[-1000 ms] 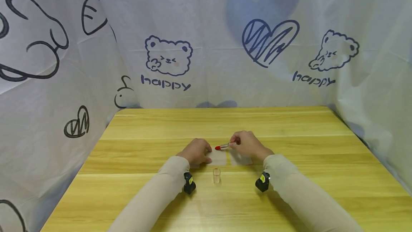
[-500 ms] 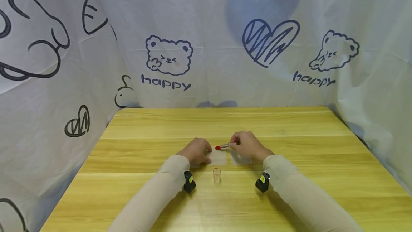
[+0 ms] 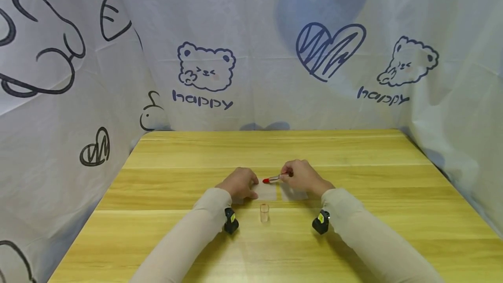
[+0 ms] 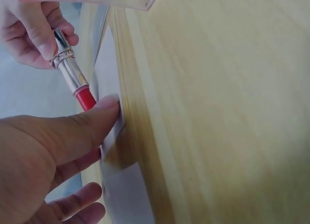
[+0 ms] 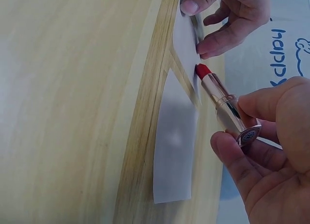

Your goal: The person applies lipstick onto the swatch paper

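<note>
My right hand (image 3: 304, 178) pinches an uncapped lipstick (image 3: 274, 178) by its base. The red lipstick tip points left and sits right at the white paper slip (image 3: 268, 192) in the middle. In the right wrist view the shiny metallic tube (image 5: 227, 111) runs between thumb and fingers. My left hand (image 3: 240, 183) rests thumb and fingertips on the left part of that middle slip, holding nothing; its thumb (image 4: 92, 125) is extended along the paper in the left wrist view. A clear cap (image 3: 264, 213) stands on the table in front of the slips.
A second paper slip (image 5: 174, 141) lies to the right, under my right hand. Another slip (image 4: 128, 197) is at the left, partly covered by my left hand. The wooden table (image 3: 353, 239) reaches back to a white curtain (image 3: 267, 95) with drawings.
Both hands stay in place, and the lipstick tip stays at the paper with hardly any shift. The head view has tilted very slightly.
</note>
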`<act>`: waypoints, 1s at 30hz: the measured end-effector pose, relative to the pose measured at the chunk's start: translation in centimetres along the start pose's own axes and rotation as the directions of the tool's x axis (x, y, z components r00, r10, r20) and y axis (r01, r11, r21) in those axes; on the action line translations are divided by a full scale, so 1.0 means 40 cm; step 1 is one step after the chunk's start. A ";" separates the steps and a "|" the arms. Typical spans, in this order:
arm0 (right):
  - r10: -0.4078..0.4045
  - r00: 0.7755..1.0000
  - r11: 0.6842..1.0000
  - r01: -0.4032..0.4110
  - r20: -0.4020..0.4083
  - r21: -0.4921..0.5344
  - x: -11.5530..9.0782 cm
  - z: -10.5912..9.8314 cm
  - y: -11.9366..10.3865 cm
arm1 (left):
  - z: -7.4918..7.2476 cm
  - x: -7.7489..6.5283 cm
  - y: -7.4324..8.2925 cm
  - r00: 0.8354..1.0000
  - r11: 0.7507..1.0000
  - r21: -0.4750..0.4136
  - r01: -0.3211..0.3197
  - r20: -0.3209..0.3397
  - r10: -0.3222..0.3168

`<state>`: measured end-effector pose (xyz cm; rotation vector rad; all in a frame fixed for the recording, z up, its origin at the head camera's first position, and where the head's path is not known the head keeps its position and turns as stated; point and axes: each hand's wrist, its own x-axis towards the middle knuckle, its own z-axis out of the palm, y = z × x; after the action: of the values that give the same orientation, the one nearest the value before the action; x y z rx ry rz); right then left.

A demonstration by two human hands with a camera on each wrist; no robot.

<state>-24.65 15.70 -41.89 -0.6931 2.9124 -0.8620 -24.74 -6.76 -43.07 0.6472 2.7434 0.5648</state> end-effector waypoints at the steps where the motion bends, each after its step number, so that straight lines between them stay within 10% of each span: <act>1: -0.001 1.000 1.000 0.001 0.002 0.000 0.000 -0.001 0.000 | 0.000 0.000 0.000 1.000 1.000 0.001 -0.002 -0.002 0.002; 30: -0.026 0.997 1.000 0.025 0.072 0.016 -0.016 -0.013 -0.006 | 0.004 0.000 0.000 1.000 1.000 -0.017 0.018 0.005 -0.018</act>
<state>-24.04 16.05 -41.40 -0.7450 2.8367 -0.8428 -24.70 -6.73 -43.21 0.6184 2.7342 0.5820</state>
